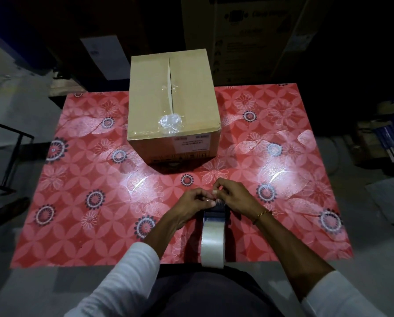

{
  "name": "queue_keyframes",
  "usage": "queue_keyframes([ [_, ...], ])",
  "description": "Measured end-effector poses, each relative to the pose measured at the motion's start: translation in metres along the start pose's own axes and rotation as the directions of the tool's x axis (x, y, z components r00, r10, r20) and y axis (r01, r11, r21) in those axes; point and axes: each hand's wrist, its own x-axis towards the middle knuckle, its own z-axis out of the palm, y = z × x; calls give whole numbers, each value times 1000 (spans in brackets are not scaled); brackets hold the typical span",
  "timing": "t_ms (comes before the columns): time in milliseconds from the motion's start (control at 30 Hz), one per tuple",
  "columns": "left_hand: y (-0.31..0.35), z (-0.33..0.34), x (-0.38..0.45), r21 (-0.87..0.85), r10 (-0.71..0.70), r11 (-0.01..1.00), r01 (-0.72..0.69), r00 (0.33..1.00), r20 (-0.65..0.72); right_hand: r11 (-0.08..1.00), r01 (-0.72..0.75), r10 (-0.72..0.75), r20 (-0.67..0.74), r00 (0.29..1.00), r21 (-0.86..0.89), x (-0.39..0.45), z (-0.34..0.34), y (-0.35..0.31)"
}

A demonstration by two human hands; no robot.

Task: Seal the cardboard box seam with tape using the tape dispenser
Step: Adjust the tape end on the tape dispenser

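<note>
A brown cardboard box (pixel 172 104) stands at the far middle of the red flowered table (pixel 77 179). Its top seam runs away from me and gapes slightly, with crumpled clear tape (pixel 170 121) stuck at the near end. A tape dispenser (pixel 214 234) with a clear roll sits at the table's near edge, well short of the box. My left hand (pixel 195 203) and my right hand (pixel 231 196) meet above the dispenser's front end. Both pinch the loose end of the tape with their fingertips.
Large cardboard cartons (pixel 248 37) stand in the dark behind the table. A black metal frame (pixel 10 154) is on the left. Stacked items (pixel 388 133) lie on the floor to the right.
</note>
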Motion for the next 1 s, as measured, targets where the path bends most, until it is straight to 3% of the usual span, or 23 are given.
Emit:
queue_keyframes([
  [167, -4, -2, -1, -36, -84, 996, 83, 996, -24, 1000, 7, -7, 21, 1000, 20, -3, -2, -5],
  [267, -5, -3, 1, -56, -126, 991, 122, 989, -74, 985, -69, 59, 68, 996, 156, -3, -6, -4],
  [433, -5, 6, 3, 41, -81, 995, 88, 986, -149, 918, -166, 120, 146, 982, 361, 0, -14, -2],
  [667, -1, 21, 5, 81, -31, 996, 46, 984, -174, 744, -271, 201, 183, 962, 611, -5, -17, 9],
  [833, -2, 25, 8, 127, -27, 990, 59, 971, -238, 561, -347, 186, 294, 938, 752, -13, -23, 12],
  [1000, -1, 19, 9, 34, -113, 991, 126, 962, -248, 703, -304, 303, 115, 946, 643, -22, -26, 22],
])
